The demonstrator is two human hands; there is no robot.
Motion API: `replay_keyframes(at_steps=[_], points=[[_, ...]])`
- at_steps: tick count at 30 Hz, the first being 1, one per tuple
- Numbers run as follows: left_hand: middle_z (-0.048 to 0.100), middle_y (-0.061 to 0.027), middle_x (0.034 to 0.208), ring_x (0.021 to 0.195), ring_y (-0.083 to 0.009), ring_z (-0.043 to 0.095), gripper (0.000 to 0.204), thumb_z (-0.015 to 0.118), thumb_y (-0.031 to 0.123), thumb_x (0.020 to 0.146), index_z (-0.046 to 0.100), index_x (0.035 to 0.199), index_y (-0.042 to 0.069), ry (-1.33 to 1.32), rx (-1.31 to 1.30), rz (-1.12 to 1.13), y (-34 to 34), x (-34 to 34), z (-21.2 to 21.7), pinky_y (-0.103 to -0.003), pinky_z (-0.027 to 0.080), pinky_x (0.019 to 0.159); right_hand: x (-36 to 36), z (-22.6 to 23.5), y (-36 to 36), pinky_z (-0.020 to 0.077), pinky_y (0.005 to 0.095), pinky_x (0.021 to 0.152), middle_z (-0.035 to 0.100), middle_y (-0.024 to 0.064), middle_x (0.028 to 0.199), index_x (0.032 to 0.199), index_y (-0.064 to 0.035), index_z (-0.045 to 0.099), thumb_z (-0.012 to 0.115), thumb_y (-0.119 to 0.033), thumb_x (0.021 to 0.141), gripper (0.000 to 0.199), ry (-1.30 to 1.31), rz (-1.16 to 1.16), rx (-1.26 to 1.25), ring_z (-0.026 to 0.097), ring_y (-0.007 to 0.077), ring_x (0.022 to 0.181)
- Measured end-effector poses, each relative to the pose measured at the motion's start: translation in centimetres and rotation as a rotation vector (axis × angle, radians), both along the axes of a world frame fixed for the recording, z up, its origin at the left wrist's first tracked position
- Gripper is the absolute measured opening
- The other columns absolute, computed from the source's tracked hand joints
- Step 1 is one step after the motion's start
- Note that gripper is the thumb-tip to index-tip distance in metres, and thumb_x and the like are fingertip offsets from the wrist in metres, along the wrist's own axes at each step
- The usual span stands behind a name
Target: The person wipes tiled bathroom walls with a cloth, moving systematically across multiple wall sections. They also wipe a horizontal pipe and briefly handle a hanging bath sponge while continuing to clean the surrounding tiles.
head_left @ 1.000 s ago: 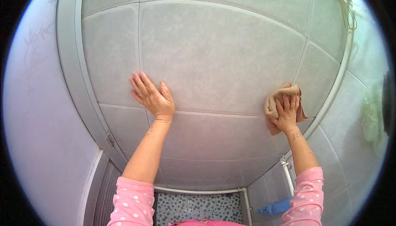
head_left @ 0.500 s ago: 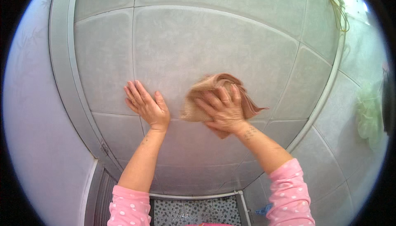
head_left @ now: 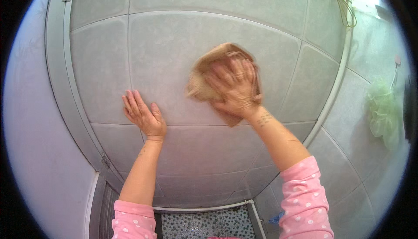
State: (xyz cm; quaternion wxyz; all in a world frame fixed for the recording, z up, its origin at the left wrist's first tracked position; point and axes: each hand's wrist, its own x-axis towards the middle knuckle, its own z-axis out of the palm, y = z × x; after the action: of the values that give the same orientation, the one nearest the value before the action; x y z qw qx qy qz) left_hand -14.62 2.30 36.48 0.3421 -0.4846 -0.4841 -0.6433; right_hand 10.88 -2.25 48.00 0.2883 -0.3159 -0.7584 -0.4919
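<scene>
A wall of large grey tiles (head_left: 174,64) fills the middle of the head view. My right hand (head_left: 237,86) presses a crumpled brown cloth (head_left: 202,84) against it, fingers bent over the folds and slightly smeared by motion. The cloth bunches up beyond the fingertips and a corner hangs below the palm. Lower and to the left, my left hand (head_left: 146,115) lies flat on the tiles near a vertical grout line, with its thumb apart and nothing held. Pink dotted sleeves are pushed up on both forearms.
At left runs a grey door frame (head_left: 65,73) with hinges. A white pipe (head_left: 333,95) follows the right corner. Beyond it hang a pale green mesh bath puff (head_left: 383,112) and, higher up, looped yellowish wires (head_left: 346,10). Below is a pebble-patterned floor (head_left: 200,223).
My right hand has slid the cloth upward along the tiles. My left hand stays flat on the wall. The whole view has shifted a little, bringing more of the right side in.
</scene>
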Motion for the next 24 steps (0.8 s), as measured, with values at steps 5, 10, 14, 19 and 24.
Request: replay_keyframes(at_steps=[5, 10, 14, 19, 24], points=[[0.021, -0.0144, 0.154, 0.145, -0.0327, 0.011, 0.061, 0.036, 0.038, 0.099, 0.022, 0.147, 0.003, 0.011, 0.011, 0.022, -0.2, 1.0, 0.5, -0.053, 0.009, 0.114, 14.8, 1.2, 0.2, 0.0096, 0.0613, 0.111, 0.027, 0.0097, 0.151, 0.146, -0.0174, 0.031, 0.067, -0.047, 0.076, 0.084, 0.408, -0.111, 0.184, 0.015, 0.0383, 0.141], [0.021, -0.0149, 0.153, 0.144, -0.0334, 0.013, 0.061, 0.037, 0.035, 0.097, 0.021, 0.147, 0.003, 0.013, 0.011, 0.056, 0.0, 1.1, 0.4, -0.053, 0.010, 0.114, 21.9, 2.3, 1.8, 0.0115, 0.0581, 0.111, 0.020, 0.0153, 0.152, 0.145, -0.0093, 0.029, 0.059, -0.054, 0.083, 0.082, 0.753, -0.262, 0.307, 0.018, 0.0411, 0.138], [0.021, -0.0159, 0.153, 0.144, -0.0343, 0.012, 0.067, 0.041, 0.040, 0.096, 0.022, 0.147, 0.000, 0.026, 0.013, 0.053, 0.1, 1.3, 0.3, -0.053, 0.010, 0.114, 19.0, 6.9, 2.9, 0.0156, 0.0582, 0.108, 0.024, 0.0139, 0.150, 0.145, -0.0116, 0.033, 0.060, -0.052, 0.083, 0.078, 0.764, -0.127, 0.455, 0.019, 0.0445, 0.136], [0.022, -0.0176, 0.152, 0.144, -0.0368, 0.013, 0.073, 0.042, 0.045, 0.093, 0.021, 0.147, 0.001, 0.025, -0.009, 0.049, -0.4, 0.7, 0.2, -0.057, 0.010, 0.112, 3.0, 11.5, 2.3, 0.0181, 0.0626, 0.105, 0.034, 0.0115, 0.144, 0.140, -0.0182, 0.042, 0.061, -0.048, 0.079, 0.071, 0.390, -0.094, 0.395, 0.024, 0.0415, 0.133], [0.022, -0.0185, 0.152, 0.144, -0.0379, 0.012, 0.072, 0.043, 0.045, 0.093, 0.023, 0.147, 0.001, 0.029, -0.027, 0.046, -0.3, 1.0, 0.1, -0.056, 0.009, 0.112, -8.9, 12.1, 2.6, 0.0155, 0.0616, 0.107, 0.034, 0.0101, 0.145, 0.139, -0.0213, 0.045, 0.061, -0.050, 0.080, 0.067, 0.141, 0.122, 0.272, 0.022, 0.0393, 0.135]])
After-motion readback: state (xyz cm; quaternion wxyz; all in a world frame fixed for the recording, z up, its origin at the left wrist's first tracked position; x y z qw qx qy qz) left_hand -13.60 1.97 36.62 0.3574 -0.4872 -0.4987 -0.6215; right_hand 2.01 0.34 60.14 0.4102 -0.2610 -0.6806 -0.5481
